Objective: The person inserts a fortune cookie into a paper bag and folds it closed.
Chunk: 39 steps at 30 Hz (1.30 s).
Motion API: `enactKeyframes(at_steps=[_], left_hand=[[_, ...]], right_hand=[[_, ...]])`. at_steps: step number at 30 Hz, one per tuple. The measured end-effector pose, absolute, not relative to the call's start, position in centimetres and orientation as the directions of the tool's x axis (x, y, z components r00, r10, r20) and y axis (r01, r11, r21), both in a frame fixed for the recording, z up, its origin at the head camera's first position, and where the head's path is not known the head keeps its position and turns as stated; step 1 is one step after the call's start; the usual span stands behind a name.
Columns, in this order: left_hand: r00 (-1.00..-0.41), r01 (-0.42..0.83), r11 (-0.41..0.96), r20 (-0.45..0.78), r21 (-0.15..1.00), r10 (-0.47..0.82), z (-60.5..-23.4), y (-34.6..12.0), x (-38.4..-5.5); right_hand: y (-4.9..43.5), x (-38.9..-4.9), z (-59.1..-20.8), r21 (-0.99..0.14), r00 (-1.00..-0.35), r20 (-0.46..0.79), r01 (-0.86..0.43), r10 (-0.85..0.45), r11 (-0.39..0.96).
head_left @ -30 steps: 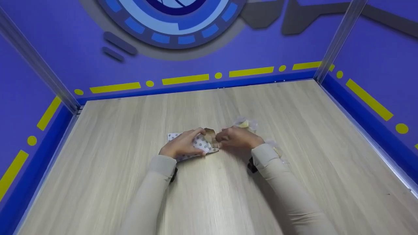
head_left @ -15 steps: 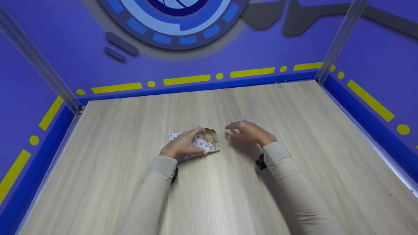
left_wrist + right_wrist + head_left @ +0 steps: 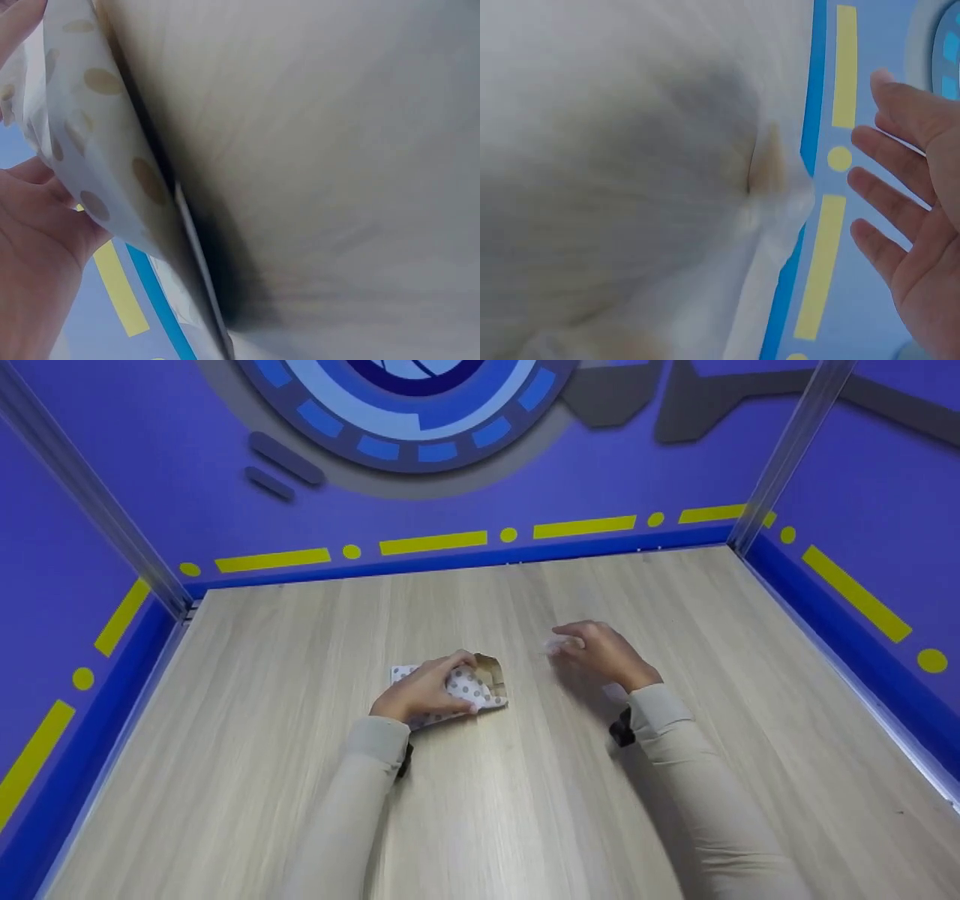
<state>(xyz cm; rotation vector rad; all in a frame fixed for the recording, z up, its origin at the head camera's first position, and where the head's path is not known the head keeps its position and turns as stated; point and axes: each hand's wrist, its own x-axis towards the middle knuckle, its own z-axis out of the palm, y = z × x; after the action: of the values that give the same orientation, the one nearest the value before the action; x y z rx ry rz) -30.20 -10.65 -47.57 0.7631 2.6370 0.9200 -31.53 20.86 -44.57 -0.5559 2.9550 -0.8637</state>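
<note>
My left hand (image 3: pixel 424 690) grips a white paper bag with grey dots (image 3: pixel 466 687), thumb on the near side and fingers over the far side. The bag lies on its side, its brown inside showing at the mouth on the right. In the left wrist view the dotted paper (image 3: pixel 101 135) runs along the fingers. My right hand (image 3: pixel 606 654) is above the table to the right of the bag, fingers loosely bent and spread. Close to its fingertips lies a small clear packet (image 3: pixel 556 645); in the right wrist view this packet (image 3: pixel 780 202) has something yellowish inside and sits apart from the fingers.
A second clear packet (image 3: pixel 615 692) lies by the right wrist, mostly hidden beneath it. The wooden tabletop (image 3: pixel 300 645) is bounded by blue-purple walls (image 3: pixel 450 510) at the back and on both sides.
My right hand has drawn back from the bag's mouth, moving right and away toward the clear packet. The left hand keeps its grip on the bag in the same place.
</note>
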Motion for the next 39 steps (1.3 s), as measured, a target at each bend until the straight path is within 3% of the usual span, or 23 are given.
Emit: enactKeyframes(at_steps=[6,13,21,39], left_hand=[[-0.824,0.416,0.649,-0.039,0.637,0.566,-47.8,-10.7,-30.3],[-0.821,0.416,0.646,-0.041,0.64,0.569,-47.8,-10.7,-30.3],[-0.822,0.415,0.653,-0.047,0.633,0.568,-47.7,-10.7,-30.3],[-0.833,0.396,0.676,-0.066,0.622,0.549,-47.6,-10.5,-30.1]], right_hand=[[22.4,-31.8,-44.9,-0.563,-0.938,0.129,-0.336,-0.322,0.755],[23.9,-32.2,-45.2,-0.645,-0.97,0.089,-0.23,-0.226,0.729],[25.0,-32.6,-45.7,-0.763,-0.996,-0.011,-0.049,-0.088,0.644],[25.7,-32.3,-46.8,-0.823,-0.973,-0.23,0.206,0.022,0.53]])
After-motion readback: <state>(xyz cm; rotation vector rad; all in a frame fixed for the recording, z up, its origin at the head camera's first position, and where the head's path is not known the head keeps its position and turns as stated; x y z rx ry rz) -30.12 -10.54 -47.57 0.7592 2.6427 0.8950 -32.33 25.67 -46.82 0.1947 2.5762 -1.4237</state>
